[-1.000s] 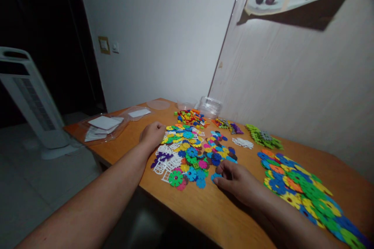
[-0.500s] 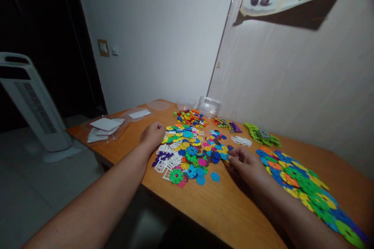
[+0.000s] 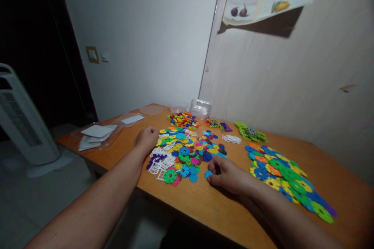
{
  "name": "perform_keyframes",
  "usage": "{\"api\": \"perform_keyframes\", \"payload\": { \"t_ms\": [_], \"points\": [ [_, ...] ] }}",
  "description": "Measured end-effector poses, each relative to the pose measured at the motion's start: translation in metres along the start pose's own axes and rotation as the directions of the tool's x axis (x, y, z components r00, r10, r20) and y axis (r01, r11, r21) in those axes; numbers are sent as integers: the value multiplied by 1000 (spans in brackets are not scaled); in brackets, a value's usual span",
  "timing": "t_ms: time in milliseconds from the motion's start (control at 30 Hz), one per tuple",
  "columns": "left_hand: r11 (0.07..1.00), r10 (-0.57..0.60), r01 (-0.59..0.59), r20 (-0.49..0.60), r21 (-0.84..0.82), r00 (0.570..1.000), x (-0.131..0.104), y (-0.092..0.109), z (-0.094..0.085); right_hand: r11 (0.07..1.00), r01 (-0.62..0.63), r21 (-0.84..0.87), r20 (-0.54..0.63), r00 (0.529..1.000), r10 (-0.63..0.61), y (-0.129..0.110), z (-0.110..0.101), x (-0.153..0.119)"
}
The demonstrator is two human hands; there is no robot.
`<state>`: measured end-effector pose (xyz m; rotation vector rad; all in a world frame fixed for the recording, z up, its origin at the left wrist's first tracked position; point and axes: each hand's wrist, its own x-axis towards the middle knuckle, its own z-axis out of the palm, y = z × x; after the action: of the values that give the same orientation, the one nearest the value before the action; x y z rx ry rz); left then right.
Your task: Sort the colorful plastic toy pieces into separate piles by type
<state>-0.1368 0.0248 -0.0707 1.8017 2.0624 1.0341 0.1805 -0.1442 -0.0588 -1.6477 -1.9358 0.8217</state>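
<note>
My left hand [image 3: 148, 138] rests on the table, curled into a fist at the left edge of a mixed pile of toy pieces. Whatever is inside it, if anything, is hidden. My right hand [image 3: 223, 173] is lower right of that pile, thumb and fingers pinched at the edge of a small blue notched disc [image 3: 207, 174]. The pile holds flower-shaped discs in many colours, such as a large green disc [image 3: 170, 176] and a pink disc [image 3: 194, 161]. White lattice pieces [image 3: 154, 168] and purple toothed pieces [image 3: 157, 158] lie at its left.
Larger notched discs [image 3: 288, 173] are heaped at the right. Farther back are small bricks [image 3: 183, 120], white pieces [image 3: 231, 139], green pieces [image 3: 248, 131] and a clear plastic box [image 3: 200, 108]. White cards [image 3: 97, 131] lie on the left. A tower fan [image 3: 29, 124] stands beside the table.
My right hand has moved from the pile's right edge toward me, onto the lone blue disc. My left hand keeps its place beside the pile. The view has swung slightly right.
</note>
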Motion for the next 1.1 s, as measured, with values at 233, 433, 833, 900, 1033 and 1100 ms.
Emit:
{"api": "perform_keyframes", "payload": {
  "t_ms": [233,433,833,900,1033,1100],
  "points": [
    [1000,0,0,-4,-5,1000,-4,6,-5,863,38,504,-246,964,101,11,-7,15],
    [1000,-6,6,18,8,1000,-2,6,-3,993,107,-40,-385,916,-114,5,-12,14],
    [1000,8,-8,6,15,1000,-3,5,-1,823,218,-524,-74,951,-299,-37,12,5],
    [1000,10,-10,6,15,1000,-3,5,-1,796,226,-562,-82,942,-325,-38,14,0],
    [1000,-9,9,4,22,1000,-4,7,-1,759,245,-603,-111,917,-384,-42,16,-9],
    [1000,-14,13,17,26,1000,-5,9,-2,806,216,-552,-177,913,-367,-39,13,-6]
  ]
}}
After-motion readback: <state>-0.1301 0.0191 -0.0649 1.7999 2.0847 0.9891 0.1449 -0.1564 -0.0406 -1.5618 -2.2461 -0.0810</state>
